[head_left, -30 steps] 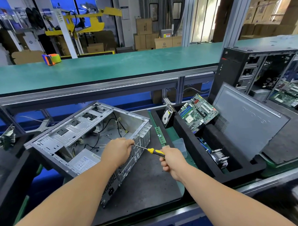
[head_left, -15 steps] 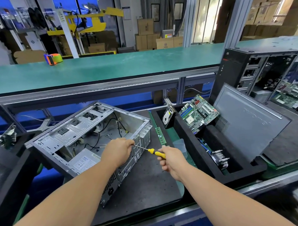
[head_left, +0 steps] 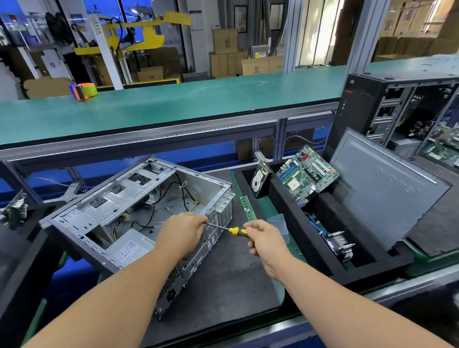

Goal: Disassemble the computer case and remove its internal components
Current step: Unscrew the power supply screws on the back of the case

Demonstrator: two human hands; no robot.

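The right hand [head_left: 264, 239] has its fingers curled round the yellow-and-black handle of a screwdriver [head_left: 232, 230], pinching it near the handle's far end. The tool's thin metal shaft runs leftward and slightly away, and its tip disappears under the left hand [head_left: 182, 233]. That hand is curled over the near right edge of the computer case [head_left: 135, 217], knuckles up, resting on the metal at the rear panel; whether its fingers pinch the shaft or only the case edge cannot be told.

The case lies on its side on a dark mat [head_left: 223, 287], open face up, its long axis running from near right to far left. Loose cables and a grey power supply [head_left: 129, 248] show inside. Just right of the case lies a green memory stick [head_left: 247, 208]. Farther right, a black foam tray [head_left: 285, 216] holds a hard drive [head_left: 260, 181], a motherboard [head_left: 307, 174] and a heatsink [head_left: 340, 244].
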